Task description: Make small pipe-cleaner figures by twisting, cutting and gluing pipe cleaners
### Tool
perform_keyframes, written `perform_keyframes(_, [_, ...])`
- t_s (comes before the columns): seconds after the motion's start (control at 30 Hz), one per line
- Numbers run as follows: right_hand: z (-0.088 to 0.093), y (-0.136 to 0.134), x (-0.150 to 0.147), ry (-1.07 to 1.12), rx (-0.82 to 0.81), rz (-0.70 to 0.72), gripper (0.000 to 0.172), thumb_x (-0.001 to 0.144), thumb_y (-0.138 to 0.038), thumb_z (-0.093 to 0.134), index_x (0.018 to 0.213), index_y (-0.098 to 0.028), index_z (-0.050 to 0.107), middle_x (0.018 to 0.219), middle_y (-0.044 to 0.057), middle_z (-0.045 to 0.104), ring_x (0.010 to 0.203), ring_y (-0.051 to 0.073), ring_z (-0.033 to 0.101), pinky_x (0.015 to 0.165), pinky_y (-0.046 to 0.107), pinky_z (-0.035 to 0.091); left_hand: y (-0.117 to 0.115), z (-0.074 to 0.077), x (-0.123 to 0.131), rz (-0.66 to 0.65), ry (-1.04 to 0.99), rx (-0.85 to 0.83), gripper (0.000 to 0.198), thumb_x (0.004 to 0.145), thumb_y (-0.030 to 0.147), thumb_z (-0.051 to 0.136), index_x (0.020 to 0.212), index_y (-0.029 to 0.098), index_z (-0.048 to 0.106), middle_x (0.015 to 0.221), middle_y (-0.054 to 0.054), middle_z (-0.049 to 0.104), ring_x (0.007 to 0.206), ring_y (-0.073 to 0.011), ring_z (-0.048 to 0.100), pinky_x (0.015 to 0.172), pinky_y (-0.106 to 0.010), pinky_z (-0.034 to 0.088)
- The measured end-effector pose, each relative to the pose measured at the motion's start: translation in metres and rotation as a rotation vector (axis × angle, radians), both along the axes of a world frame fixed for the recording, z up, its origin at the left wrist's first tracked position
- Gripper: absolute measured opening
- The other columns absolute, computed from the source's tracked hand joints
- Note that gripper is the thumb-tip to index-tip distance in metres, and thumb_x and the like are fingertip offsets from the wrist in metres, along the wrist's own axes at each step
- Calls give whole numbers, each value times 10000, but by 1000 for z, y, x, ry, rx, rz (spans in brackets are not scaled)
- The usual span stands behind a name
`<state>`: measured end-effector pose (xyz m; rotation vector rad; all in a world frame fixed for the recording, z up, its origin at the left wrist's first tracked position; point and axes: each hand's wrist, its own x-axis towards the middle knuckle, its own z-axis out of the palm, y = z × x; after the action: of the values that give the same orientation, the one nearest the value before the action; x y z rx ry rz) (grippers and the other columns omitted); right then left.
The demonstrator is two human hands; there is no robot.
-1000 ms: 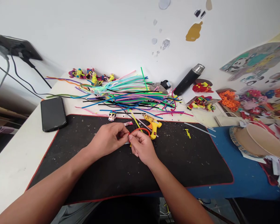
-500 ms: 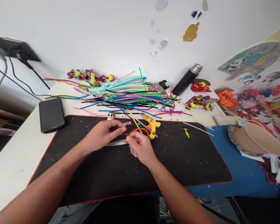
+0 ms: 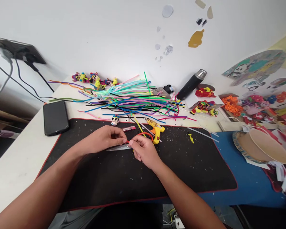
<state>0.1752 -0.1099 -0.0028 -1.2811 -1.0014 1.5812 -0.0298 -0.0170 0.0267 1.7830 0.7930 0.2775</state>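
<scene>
Both my hands meet over the middle of a black desk mat (image 3: pixel 181 168). My left hand (image 3: pixel 104 139) pinches one end of a red pipe cleaner (image 3: pixel 145 135), and my right hand (image 3: pixel 144 150) pinches the same red pipe cleaner, which loops away to the right. Silver scissor blades (image 3: pixel 119 147) lie on the mat just under my left fingers. A yellow glue gun (image 3: pixel 156 128) rests right behind the loop.
A heap of coloured pipe cleaners (image 3: pixel 135 100) lies behind the mat, with small figures (image 3: pixel 95 79) by the wall. A black phone (image 3: pixel 55 117) lies left; a dark flask (image 3: pixel 189 85), craft pieces (image 3: pixel 205 106) and paper plates (image 3: pixel 264 146) sit right.
My left hand drew back from the right hand, uncovering the scissor blades, then closed in again on the red pipe cleaner's end. The right hand stayed put.
</scene>
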Motion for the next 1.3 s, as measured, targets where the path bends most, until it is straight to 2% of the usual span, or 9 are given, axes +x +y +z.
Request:
perform_keyframes(0.2, [0,5,0,21,-3,-11,373,865,-541,758,787,-220,585,422,-136,415,313,66,354,353,207,253,3,3,-1,-38,58,-105,379,906,540,695,892,167,762,702,23,609,641,-129,494,586,-214,363])
perform_keyframes(0.4, [-1,7,-1,34,-2,-10,383,851,-548,773,784,-220,587,423,-139,409,309,64,342,345,206,248,3,2,-4,-28,52,-157,442,929,595,661,975,168,768,753,13,599,687,-145,471,616,-236,350])
perform_keyframes(0.67, [2,6,-3,-21,-7,16,351,868,-519,746,783,-220,583,427,-133,426,315,65,357,349,207,235,3,2,-3,-29,89,-104,411,922,578,645,961,178,733,803,11,629,729,-157,506,653,-241,379])
perform_keyframes(0.83, [-3,5,-3,-41,0,29,356,876,-533,748,821,-211,607,437,-126,449,322,69,375,359,213,232,1,3,-2,-52,125,-80,322,910,505,628,884,189,688,736,35,575,677,-144,474,624,-238,364])
perform_keyframes(1.13, [-6,1,1,28,14,-20,377,900,-554,741,843,-194,645,439,-132,406,324,66,360,382,218,249,12,10,-34,101,360,96,321,871,519,596,894,226,726,805,7,715,738,-201,607,650,-261,435])
perform_keyframes(1.3, [-2,1,0,9,5,-15,377,895,-553,749,822,-200,638,438,-129,402,332,70,372,392,220,257,10,11,-33,103,500,149,323,843,507,555,872,244,741,790,4,742,712,-212,633,632,-283,423])
